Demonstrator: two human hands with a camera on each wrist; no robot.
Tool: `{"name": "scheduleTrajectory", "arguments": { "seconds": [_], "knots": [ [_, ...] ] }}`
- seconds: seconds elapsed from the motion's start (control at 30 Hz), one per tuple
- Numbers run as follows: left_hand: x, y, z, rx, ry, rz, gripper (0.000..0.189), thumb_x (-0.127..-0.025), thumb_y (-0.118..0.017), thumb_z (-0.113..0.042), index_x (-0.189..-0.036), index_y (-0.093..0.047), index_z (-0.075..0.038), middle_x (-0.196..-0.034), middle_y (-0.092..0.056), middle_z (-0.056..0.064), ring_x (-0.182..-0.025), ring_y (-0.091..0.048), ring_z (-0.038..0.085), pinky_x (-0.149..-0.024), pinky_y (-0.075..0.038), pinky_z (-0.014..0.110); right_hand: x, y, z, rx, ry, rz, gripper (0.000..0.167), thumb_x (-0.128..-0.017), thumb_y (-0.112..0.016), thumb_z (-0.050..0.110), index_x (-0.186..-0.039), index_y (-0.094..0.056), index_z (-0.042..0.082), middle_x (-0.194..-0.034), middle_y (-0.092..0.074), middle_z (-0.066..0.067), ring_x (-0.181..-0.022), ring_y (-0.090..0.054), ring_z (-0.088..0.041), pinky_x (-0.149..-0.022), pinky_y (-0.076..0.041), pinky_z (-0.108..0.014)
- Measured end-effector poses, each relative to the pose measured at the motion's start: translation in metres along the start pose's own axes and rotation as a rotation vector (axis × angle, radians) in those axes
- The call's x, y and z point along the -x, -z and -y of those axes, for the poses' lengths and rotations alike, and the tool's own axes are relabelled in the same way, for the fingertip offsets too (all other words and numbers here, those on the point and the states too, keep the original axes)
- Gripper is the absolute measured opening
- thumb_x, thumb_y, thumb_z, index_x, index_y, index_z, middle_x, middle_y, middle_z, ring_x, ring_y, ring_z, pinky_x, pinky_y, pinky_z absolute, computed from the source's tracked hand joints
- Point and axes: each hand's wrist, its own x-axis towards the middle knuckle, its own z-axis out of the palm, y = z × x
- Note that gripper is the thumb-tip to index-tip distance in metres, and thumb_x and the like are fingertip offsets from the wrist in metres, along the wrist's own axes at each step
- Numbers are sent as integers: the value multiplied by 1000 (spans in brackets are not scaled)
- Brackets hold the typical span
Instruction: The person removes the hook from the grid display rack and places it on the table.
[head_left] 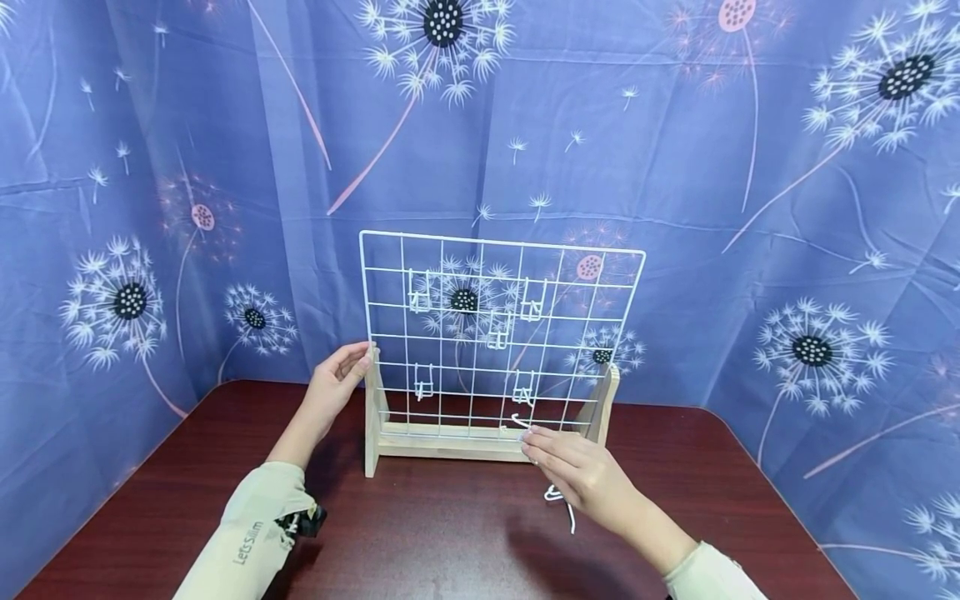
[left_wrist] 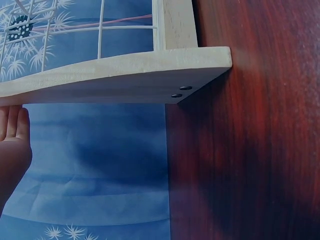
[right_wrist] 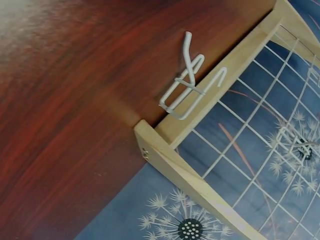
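Observation:
A white wire grid rack stands upright in a pale wooden stand. My left hand grips the top of the stand's left upright; in the left wrist view its fingers meet the outer face of that upright. In front of the grid's lower right part, my right hand pinches a white wire hook, whose bent ends point left past the fingertips. Another wire hook lies below that hand, and shows whole in the right wrist view.
Several white hooks hang on the grid, among them one at upper left, one at upper right and one at lower left. The dark red table ends at a blue dandelion-print curtain behind.

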Motion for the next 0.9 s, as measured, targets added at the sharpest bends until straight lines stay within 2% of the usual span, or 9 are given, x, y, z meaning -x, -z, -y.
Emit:
{"name": "scheduleTrajectory", "arguments": {
  "seconds": [0.27, 0.47, 0.67, 0.9],
  "knots": [
    [2, 0, -6, -12, 24, 0, 37, -99, -53, -5, -130, -48, 15, -130, -50, 34, -102, -54, -7, -90, -42, 8, 9, -3, 3, -22, 15, 36, 29, -102, -46, 11, -103, -72, -2, -106, -70, -14, -96, -67, -30, -84, -55, -38],
    [3, 0, -6, -17, 34, -3, 38, -99, -53, -6, -130, -48, 15, -130, -50, 34, -102, -54, -7, -90, -41, 8, 16, -4, 4, -12, 20, 82, 29, -102, -45, 12, -107, -71, 0, -110, -70, -12, -98, -67, -27, -88, -53, -35],
    [2, -1, -5, -9, 30, -2, 37, -99, -52, -4, -130, -47, 15, -131, -49, 35, -101, -54, -8, -91, -41, 8, 23, -7, 4, -4, 24, 145, 31, -103, -42, 14, -110, -70, 2, -109, -70, -12, -100, -67, -25, -87, -53, -36],
    [-7, 4, 21, 17, 16, -7, 37, -98, -53, -5, -131, -49, 12, -131, -50, 32, -103, -55, -7, -92, -42, 9, 34, -10, 3, 24, 40, 244, 36, -105, -37, 14, -108, -71, 3, -108, -70, -10, -101, -66, -23, -91, -52, -32]
  ]
}}
